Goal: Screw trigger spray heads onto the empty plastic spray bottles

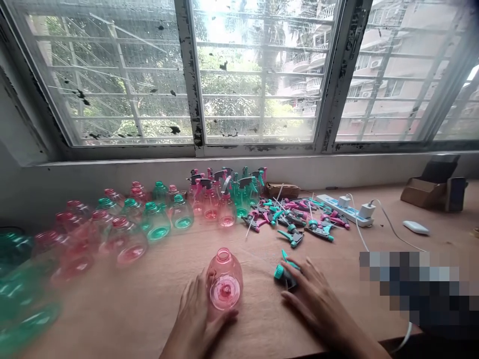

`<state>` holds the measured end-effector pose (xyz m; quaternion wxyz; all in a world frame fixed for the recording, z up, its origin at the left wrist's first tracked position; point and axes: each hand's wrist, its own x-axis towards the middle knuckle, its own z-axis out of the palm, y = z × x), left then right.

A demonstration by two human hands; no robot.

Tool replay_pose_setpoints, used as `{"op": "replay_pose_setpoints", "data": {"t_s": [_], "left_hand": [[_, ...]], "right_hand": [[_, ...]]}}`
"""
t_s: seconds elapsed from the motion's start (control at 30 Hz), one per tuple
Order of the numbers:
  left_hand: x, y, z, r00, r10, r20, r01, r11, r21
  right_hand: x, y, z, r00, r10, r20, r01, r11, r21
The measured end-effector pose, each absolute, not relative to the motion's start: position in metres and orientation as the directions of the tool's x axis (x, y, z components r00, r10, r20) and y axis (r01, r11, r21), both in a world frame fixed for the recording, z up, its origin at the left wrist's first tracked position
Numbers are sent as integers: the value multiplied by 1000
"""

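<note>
My left hand (204, 309) is cupped round the lower left side of a clear pink bottle (225, 267), its thumb across the front of the base. The bottle stands upright on the table with its neck uncapped. To the right, my right hand (314, 294) has its fingers and thumb about a black and teal spray head (286, 277) low over the table; part of it is hidden under the fingers. A pile of loose spray heads (292, 214) in pink, teal and black lies beyond that hand.
Open pink and green bottles (129, 244) stand in rows at left. Bottles fitted with spray heads (211, 199) line the wall. A power strip (344, 210) with plugged chargers, a white mouse (416, 228) and a cardboard box (424, 192) are at right. A pixelated patch hides the right edge.
</note>
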<state>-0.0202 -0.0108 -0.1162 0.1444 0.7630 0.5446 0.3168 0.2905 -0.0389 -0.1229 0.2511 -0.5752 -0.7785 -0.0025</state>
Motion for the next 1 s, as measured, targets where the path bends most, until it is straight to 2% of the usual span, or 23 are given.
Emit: {"op": "replay_pose_setpoints", "data": {"t_s": [0.1,0.3,0.53,0.6,0.73,0.9,1.0], "left_hand": [[-22,-10,-111,276,924,266,698,-383,605],[-18,-13,-99,265,930,254,681,-367,634],[-16,-12,-110,267,910,317,647,-413,641],[-17,-12,-112,252,919,304,641,-394,658],[-16,-12,-112,228,931,287,659,-364,658],[-15,-11,-108,254,925,283,672,-379,636],[-15,-10,-106,281,914,291,689,-403,602]], "right_hand": [[304,-37,-125,-116,897,427,923,256,-287],[296,-23,-112,-85,943,322,974,147,-173],[291,39,-72,-169,941,293,968,214,-131],[315,73,-48,-98,951,292,977,148,-155],[375,133,-12,136,935,327,987,-100,-124],[407,154,-33,130,971,201,991,-125,-39],[406,152,-55,94,976,198,995,-98,12]]}}
